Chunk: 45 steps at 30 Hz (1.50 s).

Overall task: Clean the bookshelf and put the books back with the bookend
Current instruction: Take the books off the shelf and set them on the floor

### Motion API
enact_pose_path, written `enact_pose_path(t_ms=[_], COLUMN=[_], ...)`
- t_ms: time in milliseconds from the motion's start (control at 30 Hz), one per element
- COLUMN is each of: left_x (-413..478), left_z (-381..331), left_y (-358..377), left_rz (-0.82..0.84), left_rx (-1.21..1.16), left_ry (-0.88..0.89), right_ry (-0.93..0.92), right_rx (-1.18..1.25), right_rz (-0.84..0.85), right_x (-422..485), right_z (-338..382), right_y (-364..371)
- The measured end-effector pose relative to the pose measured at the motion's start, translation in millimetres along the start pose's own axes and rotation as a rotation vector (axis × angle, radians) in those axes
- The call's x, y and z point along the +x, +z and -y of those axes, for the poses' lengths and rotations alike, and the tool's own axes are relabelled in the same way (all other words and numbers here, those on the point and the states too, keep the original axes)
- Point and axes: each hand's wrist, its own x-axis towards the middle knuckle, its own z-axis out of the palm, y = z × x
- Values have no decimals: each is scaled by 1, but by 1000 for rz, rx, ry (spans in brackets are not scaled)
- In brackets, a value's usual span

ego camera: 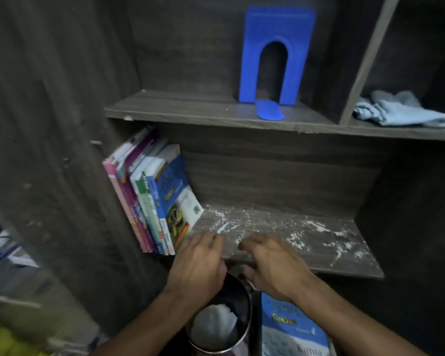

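Leaning against the left wall of the dusty lower shelf, the books looked thin-covered and probably heavy as a bunch, best squeezed between the outer covers. The bookend, likely stiff and light, stood on the shelf above. Left hand and right hand hovered apart at the shelf's front edge, fingers loose, holding nothing.

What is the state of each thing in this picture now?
bookend: upright
cloth: crumpled
books: leaning left
lower shelf: strewn with white dust
bin: open, white debris inside
left hand: open, touching lower shelf
right hand: open, touching lower shelf
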Motion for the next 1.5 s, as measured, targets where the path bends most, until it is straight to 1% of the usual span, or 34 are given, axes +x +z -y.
enact_pose_path(t_ms=[133, 367, 500, 633, 800, 1034, 1167, 1267, 1500], left_x=[1, 11, 22, 28, 29, 20, 14, 12, 11], left_z=[27, 73, 95, 113, 117, 122, 125, 126, 125], left_y=[-30, -64, -77, -80, -71, -56, -54, -51, -45], left_rz=[-76, -195, -247, -251, -291, -322, -315, -315, -418], left_rx=[17, 45, 67, 87, 80, 14, -90, -156, -295], left_ry=[-62, -198, -258, -311, -308, -300, -335, -324, -320], right_ry=[-100, -198, -191, -179, -152, -160, -124, -119, -113], right_rx=[10, 24, 109, 185, 263, 337, 402, 433, 448], right_rz=[-62, -117, -132, -137, -170, -158, -165, -170, -189], right_x=[31, 91, 124, 154, 183, 201, 205, 207, 213], right_z=[25, 68, 85, 93, 98, 104, 107, 111, 113], right_y=[-17, -39, -50, -56, -51, -36, -32, -29, -25])
